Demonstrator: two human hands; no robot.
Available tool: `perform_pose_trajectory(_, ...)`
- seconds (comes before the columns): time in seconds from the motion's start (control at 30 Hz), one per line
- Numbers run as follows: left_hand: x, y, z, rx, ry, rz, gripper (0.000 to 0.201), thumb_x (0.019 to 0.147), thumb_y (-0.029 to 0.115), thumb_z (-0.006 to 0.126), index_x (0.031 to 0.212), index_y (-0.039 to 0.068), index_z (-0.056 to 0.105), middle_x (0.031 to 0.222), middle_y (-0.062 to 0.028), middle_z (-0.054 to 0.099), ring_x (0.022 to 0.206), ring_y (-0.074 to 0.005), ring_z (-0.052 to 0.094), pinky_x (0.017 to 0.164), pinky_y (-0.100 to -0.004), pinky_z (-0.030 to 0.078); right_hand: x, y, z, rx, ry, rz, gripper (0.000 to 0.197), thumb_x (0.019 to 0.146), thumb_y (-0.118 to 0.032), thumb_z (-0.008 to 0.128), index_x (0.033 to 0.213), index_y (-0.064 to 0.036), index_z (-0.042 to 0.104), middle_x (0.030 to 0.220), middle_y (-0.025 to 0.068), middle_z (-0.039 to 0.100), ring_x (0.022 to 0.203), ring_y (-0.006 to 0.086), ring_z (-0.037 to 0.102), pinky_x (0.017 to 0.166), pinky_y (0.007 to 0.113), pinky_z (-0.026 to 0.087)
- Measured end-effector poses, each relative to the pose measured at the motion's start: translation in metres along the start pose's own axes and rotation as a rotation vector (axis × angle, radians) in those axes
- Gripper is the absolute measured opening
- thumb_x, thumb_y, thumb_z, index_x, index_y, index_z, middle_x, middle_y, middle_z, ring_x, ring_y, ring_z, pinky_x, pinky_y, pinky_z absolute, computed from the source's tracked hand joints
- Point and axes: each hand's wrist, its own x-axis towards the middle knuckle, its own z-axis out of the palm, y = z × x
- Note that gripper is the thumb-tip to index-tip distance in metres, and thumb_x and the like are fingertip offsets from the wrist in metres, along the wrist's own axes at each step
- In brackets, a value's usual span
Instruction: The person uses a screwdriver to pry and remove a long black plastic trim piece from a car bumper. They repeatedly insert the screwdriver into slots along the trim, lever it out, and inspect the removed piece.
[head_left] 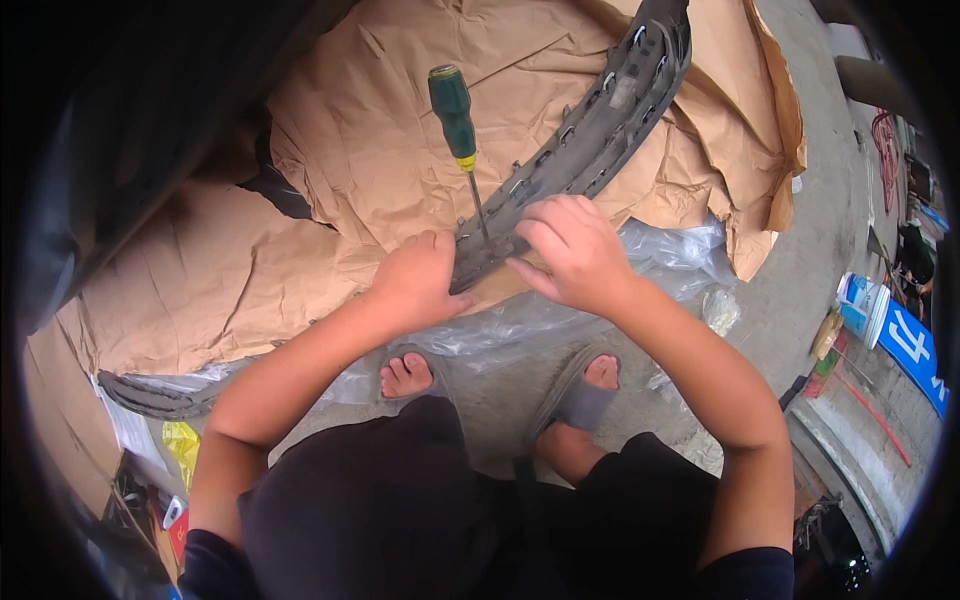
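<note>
A long, curved black plastic trim strip [600, 125] with slots and small metal clips lies across brown paper. A screwdriver [457, 118] with a green and yellow handle stands nearly upright, its tip down at the strip, and neither hand is on it. My left hand [422, 275] is closed around the strip just left of the screwdriver shaft. To the right of the shaft, my right hand [570, 250] has its fingers curled over the strip, thumb at the near edge. Whether something small sits under those fingertips is hidden.
Crumpled brown paper [370, 120] spreads under the strip, with clear plastic film [500, 335] along its near side. My sandalled feet are close below. Off to the right are a white and blue bucket [863, 300], a blue sign [915, 350] and a red hose [885, 150].
</note>
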Motion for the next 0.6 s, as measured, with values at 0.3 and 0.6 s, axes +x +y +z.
perform_pose_trajectory(0.3,-0.008,-0.001,0.055,0.120,0.390,0.012,0.080,0.079,0.037,0.086,0.138,-0.007,0.056,0.109,-0.0201,0.064,0.098,-0.0379,0.066,0.082,-0.0495,0.056,-0.021,0.042,0.054,-0.146,-0.065,-0.349,0.053,0.067,-0.025,0.082,0.115,-0.0064,0.068,0.114,0.0093,0.067,0.101,0.0294,0.066,0.094,0.045,0.053)
perform_pose_trajectory(0.6,-0.006,-0.015,0.072,0.179,0.544,0.140,0.080,0.077,0.038,0.087,0.139,-0.006,0.060,0.114,-0.0169,0.067,0.091,-0.0333,0.070,0.076,-0.0444,0.057,-0.017,0.042,0.063,-0.120,-0.029,-0.395,0.038,0.070,-0.021,0.075,0.103,-0.0023,0.071,0.093,0.0074,0.063,0.085,0.0264,0.062,0.080,0.039,0.053)
